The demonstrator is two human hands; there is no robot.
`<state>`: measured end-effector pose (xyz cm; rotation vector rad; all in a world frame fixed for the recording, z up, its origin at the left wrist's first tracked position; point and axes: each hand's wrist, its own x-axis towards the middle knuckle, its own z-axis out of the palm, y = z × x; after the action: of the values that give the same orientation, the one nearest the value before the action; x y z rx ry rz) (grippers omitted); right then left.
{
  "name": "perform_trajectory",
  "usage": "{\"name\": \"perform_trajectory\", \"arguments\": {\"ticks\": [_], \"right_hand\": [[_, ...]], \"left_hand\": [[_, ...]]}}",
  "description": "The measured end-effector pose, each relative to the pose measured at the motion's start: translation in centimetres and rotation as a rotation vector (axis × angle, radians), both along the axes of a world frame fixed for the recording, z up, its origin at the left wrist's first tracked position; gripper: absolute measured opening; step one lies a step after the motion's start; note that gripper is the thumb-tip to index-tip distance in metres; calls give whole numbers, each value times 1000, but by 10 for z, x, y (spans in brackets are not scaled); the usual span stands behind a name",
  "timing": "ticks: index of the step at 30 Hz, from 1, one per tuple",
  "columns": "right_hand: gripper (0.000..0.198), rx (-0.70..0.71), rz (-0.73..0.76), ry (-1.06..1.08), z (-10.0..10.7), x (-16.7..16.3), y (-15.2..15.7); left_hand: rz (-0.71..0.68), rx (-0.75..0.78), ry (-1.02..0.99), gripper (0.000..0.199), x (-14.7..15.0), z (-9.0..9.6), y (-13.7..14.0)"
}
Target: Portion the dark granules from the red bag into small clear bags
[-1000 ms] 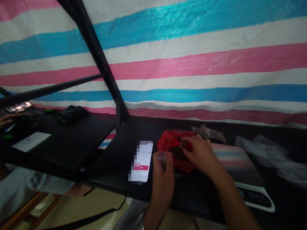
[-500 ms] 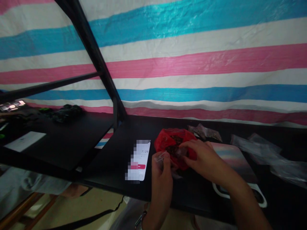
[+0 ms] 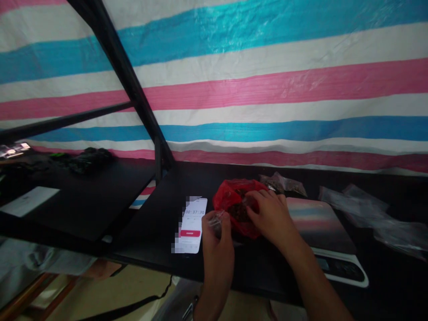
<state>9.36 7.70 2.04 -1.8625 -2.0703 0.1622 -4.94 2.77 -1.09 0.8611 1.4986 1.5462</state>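
On the black table a red plastic bag (image 3: 224,193) lies open, with dark brown loose pieces (image 3: 238,211) inside. My left hand (image 3: 219,243) is closed on a small clear plastic bag (image 3: 216,219), pinched between thumb and fingers at the red bag's near left side. Over the red bag's mouth, my right hand (image 3: 272,218) reaches down into the brown pieces. Its thumb and fingers are drawn together; something translucent shows at their tips, too small to name. Right of this hand sits a kitchen scale (image 3: 321,227) with a shiny metal plate and white body.
A lit phone (image 3: 192,225) showing a timer lies left of the red bag. Behind the scale rest filled clear bags (image 3: 287,183); flat clear bags (image 3: 364,209) spread at the right. A black metal frame (image 3: 133,93) rises before a striped sheet. Another table stands at left.
My right hand has moved left and deeper into the red bag. The left hand still holds the clear bag, and more of the scale's front panel shows. The view has shifted slightly.
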Motion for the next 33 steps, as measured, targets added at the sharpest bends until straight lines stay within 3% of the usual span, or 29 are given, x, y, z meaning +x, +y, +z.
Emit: {"name": "perform_trajectory", "arguments": {"ticks": [9,20,24,29,33], "right_hand": [[26,-108,97,186,-2,-15,5],[25,-219,159,572,-2,-7,4],[24,-221,135,707,-3,10,8],[27,-198,196,838,11,29,1],[25,-82,225,702,26,26,-14]], "left_hand": [[-40,35,-22,54,-8,-10,18],[-96,63,16,38,-8,-4,19],[-73,120,195,26,-2,3,12],[-217,90,370,20,4,1,6],[-262,75,395,20,8,-3,7]]}}
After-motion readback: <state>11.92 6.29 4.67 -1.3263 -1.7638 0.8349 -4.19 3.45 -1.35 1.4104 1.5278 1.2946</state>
